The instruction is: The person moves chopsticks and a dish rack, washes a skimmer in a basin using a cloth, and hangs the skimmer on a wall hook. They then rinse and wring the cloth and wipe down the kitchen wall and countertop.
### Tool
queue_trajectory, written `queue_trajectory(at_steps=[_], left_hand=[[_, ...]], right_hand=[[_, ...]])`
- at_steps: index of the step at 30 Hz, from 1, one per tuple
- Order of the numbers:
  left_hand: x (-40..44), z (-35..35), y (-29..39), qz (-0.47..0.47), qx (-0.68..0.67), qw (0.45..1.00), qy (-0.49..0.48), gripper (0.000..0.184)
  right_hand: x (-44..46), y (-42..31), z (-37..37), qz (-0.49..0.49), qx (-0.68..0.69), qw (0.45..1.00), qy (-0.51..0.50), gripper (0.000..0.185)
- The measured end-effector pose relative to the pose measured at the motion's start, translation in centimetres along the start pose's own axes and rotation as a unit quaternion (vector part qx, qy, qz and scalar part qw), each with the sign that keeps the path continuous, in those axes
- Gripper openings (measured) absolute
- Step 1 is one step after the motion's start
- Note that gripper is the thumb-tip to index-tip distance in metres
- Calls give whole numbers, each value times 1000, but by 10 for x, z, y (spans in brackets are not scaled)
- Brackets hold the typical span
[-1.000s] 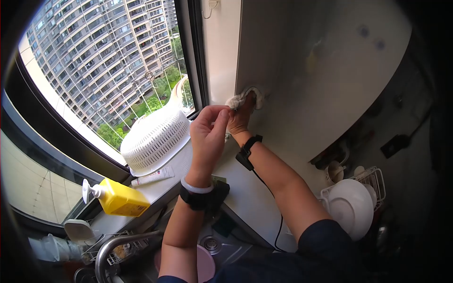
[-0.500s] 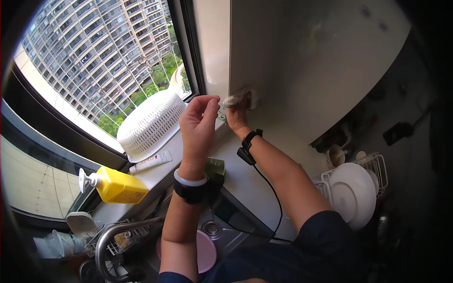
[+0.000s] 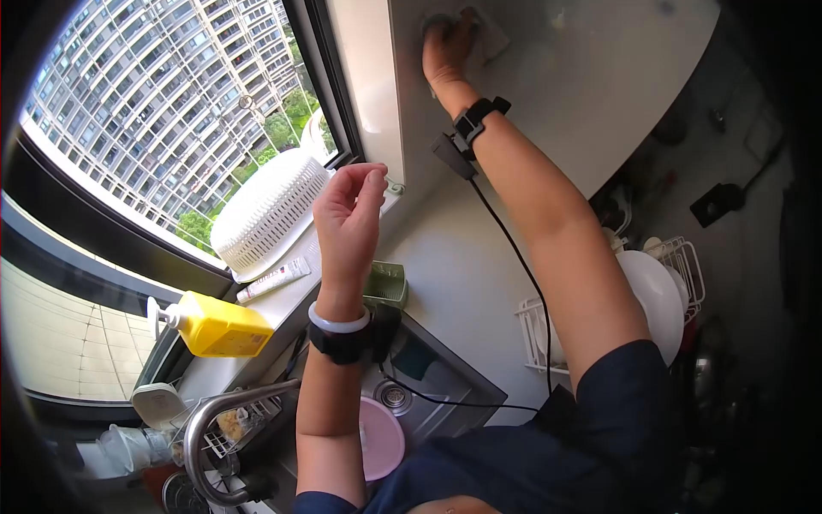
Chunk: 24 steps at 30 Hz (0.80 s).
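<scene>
My right hand [image 3: 449, 56] is at the top of the view, closed on a pale cloth [image 3: 491, 36] that it presses against the light panel [image 3: 582, 77]. My left hand [image 3: 349, 201] is raised over the window sill, its fingers curled and the thumb near the index finger; nothing shows between them. Beside it on the sill lies a white slotted basket [image 3: 270, 210]. A white tube [image 3: 276, 279] lies below the basket. Near my left wrist, a green container [image 3: 387, 284] rests on the counter.
A yellow pump bottle [image 3: 224, 325] stands on the sill. Below are a curved faucet [image 3: 199, 433] and a pink basin [image 3: 379, 439] in the sink. White plates [image 3: 655, 300] sit in a rack at right. A black cable [image 3: 516, 248] hangs from my right wrist.
My right hand has moved up along the panel with the cloth, away from the corner near my left hand. My left hand has shifted slightly left. The view has shifted a little.
</scene>
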<state>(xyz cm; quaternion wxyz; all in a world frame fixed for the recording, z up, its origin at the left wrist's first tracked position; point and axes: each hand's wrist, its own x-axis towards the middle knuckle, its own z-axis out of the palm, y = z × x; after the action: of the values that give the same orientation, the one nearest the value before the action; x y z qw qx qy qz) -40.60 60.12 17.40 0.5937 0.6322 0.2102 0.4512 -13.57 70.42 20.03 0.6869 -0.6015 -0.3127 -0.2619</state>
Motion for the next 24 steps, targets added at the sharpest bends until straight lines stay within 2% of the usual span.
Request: queue_trajectory(at_steps=[5,8,9,10,12,13,15,19,21,24], left_hand=[[0,-5,-24,-14,-12,1000,-4,16],[-3,-9,-36,-33,-17,999,13,16],[-3,-10,-39,-39,-19,999,13,16],[-4,-9,-41,-35,-29,999,13,16],[-6,-6,-43,-39,-44,998,14,16],[-9,-4,-43,-47,-63,997,22,15],[-13,-2,-45,-55,-89,994,26,14],[-12,0,-54,-61,-81,995,19,13],[-9,1,-58,-63,-77,995,8,13],[-7,5,-66,-58,-60,996,-2,16]], right_hand=[[-10,65,-13,31,38,998,-33,59],[-36,82,-25,87,146,983,-75,52],[-42,81,-25,61,94,993,-37,52],[-47,90,-21,64,87,993,-40,52],[-57,101,-14,39,89,994,42,50],[-66,102,-17,41,83,995,37,50],[-78,99,-22,184,182,966,11,47],[-121,166,-16,170,140,975,22,44],[-137,174,-19,236,148,960,6,42],[-152,182,-20,269,122,955,40,44]])
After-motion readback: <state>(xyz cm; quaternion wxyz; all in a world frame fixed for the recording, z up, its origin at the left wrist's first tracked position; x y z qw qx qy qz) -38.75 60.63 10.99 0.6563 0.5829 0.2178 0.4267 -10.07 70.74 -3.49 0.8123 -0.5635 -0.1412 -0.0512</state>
